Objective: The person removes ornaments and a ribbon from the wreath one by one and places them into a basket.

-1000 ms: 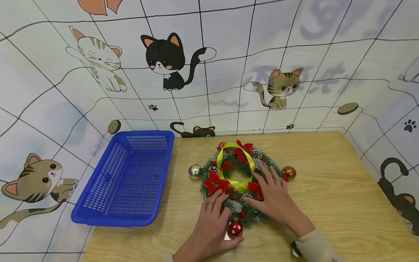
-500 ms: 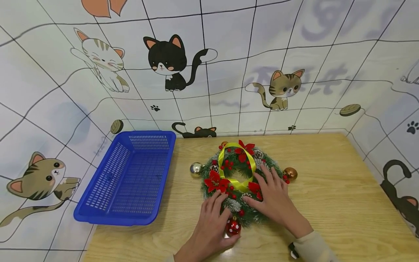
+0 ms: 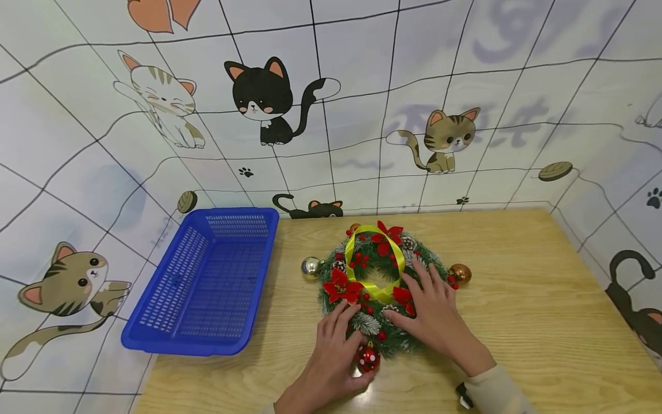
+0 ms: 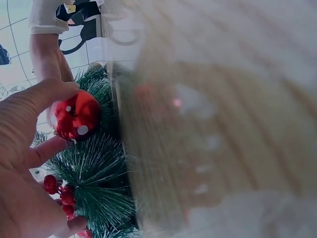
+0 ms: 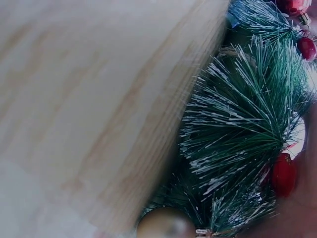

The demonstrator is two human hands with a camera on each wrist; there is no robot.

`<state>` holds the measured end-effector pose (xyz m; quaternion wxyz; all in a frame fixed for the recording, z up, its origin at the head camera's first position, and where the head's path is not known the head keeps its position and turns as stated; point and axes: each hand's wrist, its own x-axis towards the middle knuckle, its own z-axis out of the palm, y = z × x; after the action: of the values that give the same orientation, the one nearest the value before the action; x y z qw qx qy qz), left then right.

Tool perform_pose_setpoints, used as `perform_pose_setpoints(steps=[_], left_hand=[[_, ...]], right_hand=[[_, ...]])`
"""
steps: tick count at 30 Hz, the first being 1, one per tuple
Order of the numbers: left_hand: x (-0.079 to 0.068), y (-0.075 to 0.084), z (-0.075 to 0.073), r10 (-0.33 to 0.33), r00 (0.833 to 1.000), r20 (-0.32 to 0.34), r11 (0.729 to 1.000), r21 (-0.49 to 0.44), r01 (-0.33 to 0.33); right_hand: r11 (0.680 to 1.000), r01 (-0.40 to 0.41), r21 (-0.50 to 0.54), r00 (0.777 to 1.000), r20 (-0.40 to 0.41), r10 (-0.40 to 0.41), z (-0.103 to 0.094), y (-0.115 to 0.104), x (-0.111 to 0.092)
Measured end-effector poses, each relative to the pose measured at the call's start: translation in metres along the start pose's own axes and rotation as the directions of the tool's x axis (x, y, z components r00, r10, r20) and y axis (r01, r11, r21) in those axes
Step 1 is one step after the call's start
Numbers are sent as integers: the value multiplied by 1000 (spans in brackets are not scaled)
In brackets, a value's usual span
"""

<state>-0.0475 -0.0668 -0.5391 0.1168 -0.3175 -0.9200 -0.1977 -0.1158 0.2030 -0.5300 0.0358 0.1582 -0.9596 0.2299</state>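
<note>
A green Christmas wreath (image 3: 400, 345) with red flowers, berries and pinecones lies flat on the table. A yellow ribbon loop (image 3: 398, 256) lies over its middle. My left hand (image 3: 331, 356) is at the near-left side; its thumb and index finger hold a red bauble (image 3: 368, 357) with white dots. In the left wrist view this bauble (image 4: 77, 116) sits between thumb and index finger, beside green needles. Spread over the wreath's right side, my right hand (image 3: 434, 310) rests with extended fingers. The right wrist view shows needles (image 5: 237, 119) and part of that hand at the edge.
A blue plastic basket (image 3: 266, 276) stands on the wooden table (image 3: 532, 322) to the left. A silver bauble (image 3: 311, 268) is at the wreath's left, a copper one (image 3: 460, 273) at its right. Cat-patterned walls (image 3: 357, 172) enclose the table's back and sides.
The red bauble has shifted slightly left, and my left thumb has drawn in closer to it. My right hand stays in place on the wreath. The head view has moved a little.
</note>
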Motion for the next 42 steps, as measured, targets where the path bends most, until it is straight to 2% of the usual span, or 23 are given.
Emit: perform_pose_setpoints(steps=[6,10,13,18,22,34,36,38,39,42], left_hand=[[0,-1,-3,-20,1000,-13,993,-119,18],[-3,-1,-6,-69,998,-4,963,-261,65],[-3,-1,-7,-87,995,-47,942,-330,67],[-1,0,-8,-80,982,-173,942,-334,18],[0,0,-11,-82,968,-238,939,-343,-5],[2,-3,-17,-117,949,-292,879,-475,-38],[2,-4,-18,-123,948,-294,860,-507,-46],[3,-5,-19,-130,946,-297,829,-556,-61],[3,-6,-19,-135,945,-299,808,-585,-70],[4,-6,-20,-149,943,-297,720,-686,-103]], right_hand=[[1000,2,-2,1000,-1,-2,-2,-1,0],[1000,-1,1,1000,6,1,-3,-1,0],[1000,-11,12,1000,15,11,-3,-1,-1],[999,-27,22,999,25,26,-1,2,-2],[999,-32,25,999,29,31,-1,1,-2],[1000,-19,13,1000,18,19,-2,-1,-1],[1000,-17,13,1000,17,17,-2,-1,-1],[1000,-17,11,1000,16,16,-3,-1,-1],[1000,-16,9,1000,17,16,-3,-1,-1],[1000,-17,9,1000,20,16,-2,-1,-1]])
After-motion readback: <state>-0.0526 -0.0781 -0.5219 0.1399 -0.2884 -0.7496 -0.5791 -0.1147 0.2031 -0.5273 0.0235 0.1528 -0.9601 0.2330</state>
